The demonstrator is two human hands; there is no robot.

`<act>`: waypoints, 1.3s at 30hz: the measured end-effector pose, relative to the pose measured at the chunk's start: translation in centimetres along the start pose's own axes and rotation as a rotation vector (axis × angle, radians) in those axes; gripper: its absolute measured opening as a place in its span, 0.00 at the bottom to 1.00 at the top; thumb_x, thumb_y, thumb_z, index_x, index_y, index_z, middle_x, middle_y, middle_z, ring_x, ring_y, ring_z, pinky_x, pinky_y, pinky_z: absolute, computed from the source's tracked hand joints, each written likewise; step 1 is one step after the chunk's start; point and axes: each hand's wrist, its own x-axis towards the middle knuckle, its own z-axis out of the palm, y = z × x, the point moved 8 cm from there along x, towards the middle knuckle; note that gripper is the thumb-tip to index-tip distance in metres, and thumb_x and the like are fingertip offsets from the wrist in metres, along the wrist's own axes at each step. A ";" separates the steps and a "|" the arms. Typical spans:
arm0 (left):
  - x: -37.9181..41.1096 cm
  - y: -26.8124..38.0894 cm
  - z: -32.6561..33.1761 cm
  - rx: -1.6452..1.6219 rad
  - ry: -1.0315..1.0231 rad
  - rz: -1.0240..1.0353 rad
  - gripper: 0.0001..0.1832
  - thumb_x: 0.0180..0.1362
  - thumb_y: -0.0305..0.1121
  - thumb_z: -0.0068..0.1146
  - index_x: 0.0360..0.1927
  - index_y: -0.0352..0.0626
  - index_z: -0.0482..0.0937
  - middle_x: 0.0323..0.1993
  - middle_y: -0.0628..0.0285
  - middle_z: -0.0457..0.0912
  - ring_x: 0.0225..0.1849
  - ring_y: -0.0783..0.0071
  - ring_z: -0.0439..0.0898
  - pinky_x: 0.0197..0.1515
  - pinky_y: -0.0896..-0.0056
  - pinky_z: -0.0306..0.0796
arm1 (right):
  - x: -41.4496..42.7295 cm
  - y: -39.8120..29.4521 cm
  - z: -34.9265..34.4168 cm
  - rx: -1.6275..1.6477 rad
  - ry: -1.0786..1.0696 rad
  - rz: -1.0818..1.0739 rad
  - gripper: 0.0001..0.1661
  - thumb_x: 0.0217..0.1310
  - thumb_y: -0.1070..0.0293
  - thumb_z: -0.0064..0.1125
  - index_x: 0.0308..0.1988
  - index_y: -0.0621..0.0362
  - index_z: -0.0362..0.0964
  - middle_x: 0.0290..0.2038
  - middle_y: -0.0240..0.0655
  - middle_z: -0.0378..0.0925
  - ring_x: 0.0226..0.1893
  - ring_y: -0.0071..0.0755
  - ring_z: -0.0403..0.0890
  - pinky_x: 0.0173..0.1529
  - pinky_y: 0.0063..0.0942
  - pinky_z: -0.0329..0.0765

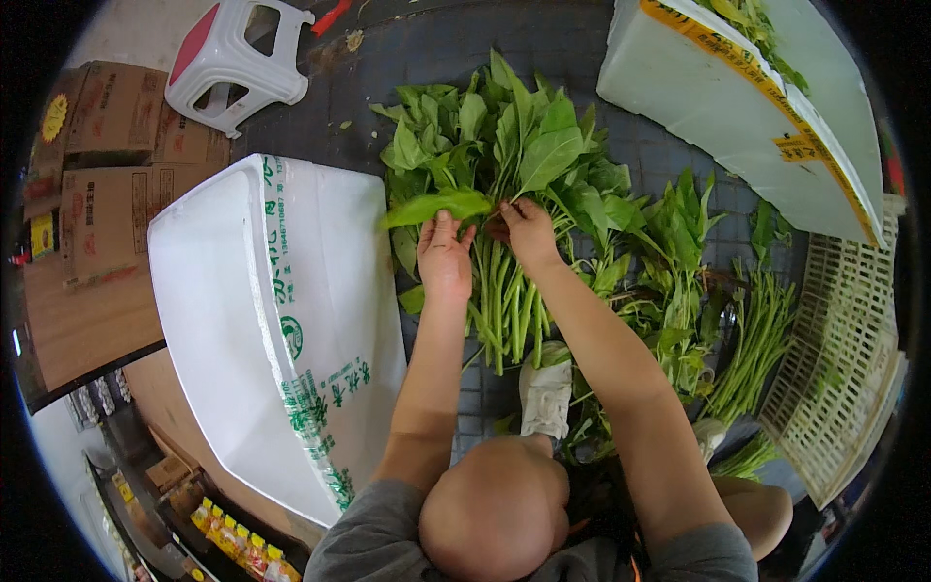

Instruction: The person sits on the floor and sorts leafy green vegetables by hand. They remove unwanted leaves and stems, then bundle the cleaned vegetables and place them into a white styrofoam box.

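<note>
A large heap of leafy green vegetable stems (pixel 509 291) lies on the dark tiled floor before me, leaves away from me and cut stem ends towards me. My left hand (pixel 445 254) is over its left side, palm up, with a long green leaf (pixel 436 209) held at the fingertips. Close to its right, my right hand (pixel 527 231) pinches a thin stem or leaf base among the foliage; the exact hold is partly hidden by the fingers. More leafy stems (pixel 680 233) lie to the right, beside a pile of bare green stems (pixel 756 342).
An empty-looking white foam box (pixel 349 276) with green print stands at my left. Another foam box (pixel 698 109) with greens stands at upper right, above a white plastic crate (pixel 836 349). A white plastic stool (pixel 240 65) and cardboard boxes (pixel 109 182) are at upper left.
</note>
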 end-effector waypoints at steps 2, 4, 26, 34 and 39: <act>0.2 0.2 0.3 -0.074 -0.075 0.021 0.15 0.60 0.41 0.46 0.48 0.46 0.65 0.41 0.68 0.71 0.43 0.74 0.68 0.49 0.63 0.58 | 0.0 0.0 0.5 -0.167 -0.031 -0.092 0.06 0.60 0.76 0.43 0.38 0.65 0.66 0.33 0.36 0.73 0.30 0.28 0.76 0.34 0.22 0.72; -0.1 0.2 0.8 -0.054 -0.053 -0.010 0.14 0.60 0.39 0.46 0.46 0.46 0.66 0.36 0.69 0.72 0.37 0.76 0.67 0.48 0.65 0.59 | -0.1 -0.7 0.6 -0.321 -0.028 -0.177 0.07 0.58 0.75 0.46 0.37 0.64 0.66 0.32 0.39 0.73 0.30 0.34 0.76 0.35 0.25 0.72; -10.9 2.9 -11.4 1.873 -0.168 0.161 0.17 0.50 0.26 0.50 0.46 0.35 0.68 0.46 0.46 0.70 0.47 0.49 0.69 0.45 0.55 0.65 | -12.7 0.4 -1.4 -0.427 -0.031 -0.369 0.13 0.56 0.77 0.50 0.43 0.65 0.64 0.33 0.37 0.72 0.30 0.24 0.72 0.36 0.22 0.71; 7.8 1.9 -10.0 2.161 -0.112 0.127 0.38 0.51 0.25 0.46 0.63 0.36 0.41 0.65 0.49 0.43 0.65 0.55 0.48 0.65 0.64 0.46 | -21.6 4.8 -7.1 -0.430 -0.110 -0.137 0.13 0.56 0.79 0.48 0.44 0.64 0.65 0.35 0.38 0.74 0.35 0.28 0.76 0.39 0.24 0.73; 3.9 2.5 -10.5 2.193 -0.156 0.417 0.22 0.47 0.24 0.49 0.50 0.41 0.67 0.55 0.53 0.62 0.52 0.52 0.64 0.53 0.60 0.63 | -23.3 4.8 -13.9 -0.317 0.050 -0.100 0.12 0.58 0.76 0.48 0.44 0.65 0.64 0.36 0.38 0.73 0.33 0.28 0.75 0.40 0.27 0.72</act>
